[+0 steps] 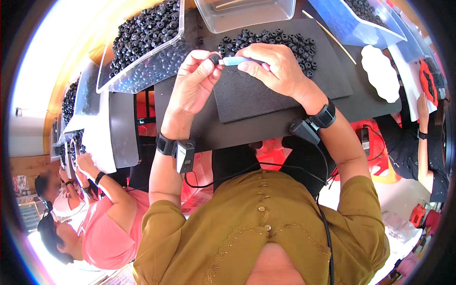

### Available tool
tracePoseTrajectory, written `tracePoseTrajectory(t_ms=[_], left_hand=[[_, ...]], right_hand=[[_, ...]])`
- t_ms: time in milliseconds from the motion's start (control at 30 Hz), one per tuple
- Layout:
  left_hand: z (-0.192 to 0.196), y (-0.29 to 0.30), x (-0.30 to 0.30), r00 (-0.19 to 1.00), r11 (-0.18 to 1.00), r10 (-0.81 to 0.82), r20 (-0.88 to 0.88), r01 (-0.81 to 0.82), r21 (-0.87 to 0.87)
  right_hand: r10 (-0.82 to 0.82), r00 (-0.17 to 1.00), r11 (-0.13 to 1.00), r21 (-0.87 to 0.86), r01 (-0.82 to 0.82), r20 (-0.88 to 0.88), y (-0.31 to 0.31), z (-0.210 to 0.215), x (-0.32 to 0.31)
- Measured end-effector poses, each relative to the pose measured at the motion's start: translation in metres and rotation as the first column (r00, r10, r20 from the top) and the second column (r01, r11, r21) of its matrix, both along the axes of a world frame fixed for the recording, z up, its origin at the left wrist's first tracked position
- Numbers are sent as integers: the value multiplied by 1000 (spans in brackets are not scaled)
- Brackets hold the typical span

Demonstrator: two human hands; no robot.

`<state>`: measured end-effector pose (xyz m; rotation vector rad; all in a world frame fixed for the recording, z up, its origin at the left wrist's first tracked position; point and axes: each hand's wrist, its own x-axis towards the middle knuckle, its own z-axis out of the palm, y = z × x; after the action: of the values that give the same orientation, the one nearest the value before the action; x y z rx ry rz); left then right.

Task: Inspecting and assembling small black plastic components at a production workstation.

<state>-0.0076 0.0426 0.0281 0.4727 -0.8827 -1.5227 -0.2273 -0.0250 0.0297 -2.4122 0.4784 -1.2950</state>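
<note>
My left hand (pixel 194 80) pinches a small round black part (pixel 214 59) between thumb and fingertips, above the dark mat. In my right hand (pixel 280 69) is a slim tool with a light blue handle (pixel 235 61), its tip pointing left and meeting the part or nearly so. Fingers hide some of the handle, and the tip is too small to make out. Just beyond both hands, a loose pile of black ring-like parts (pixel 304 50) lies on the mat (pixel 259 102).
A clear tub (pixel 182 21) heaped with black parts stands at the left. At the far side is another clear tub (pixel 247 23). To the right are a thin stick (pixel 332 38), a white wavy-edged piece (pixel 380 73) and a bluish tub (pixel 365 33). Other people work on both sides.
</note>
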Motion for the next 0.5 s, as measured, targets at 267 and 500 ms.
tracePoseTrajectory(t_ms=[267,500], left_hand=[[-6,0,3,999,1000,27,42,-27,0],[-9,2,3,998,998,45,46,-47,30]], right_hand=[[-31,999,999,-32,30,-23,1,0,0],[-36,999,998,-47,34,-29,4,3,0]])
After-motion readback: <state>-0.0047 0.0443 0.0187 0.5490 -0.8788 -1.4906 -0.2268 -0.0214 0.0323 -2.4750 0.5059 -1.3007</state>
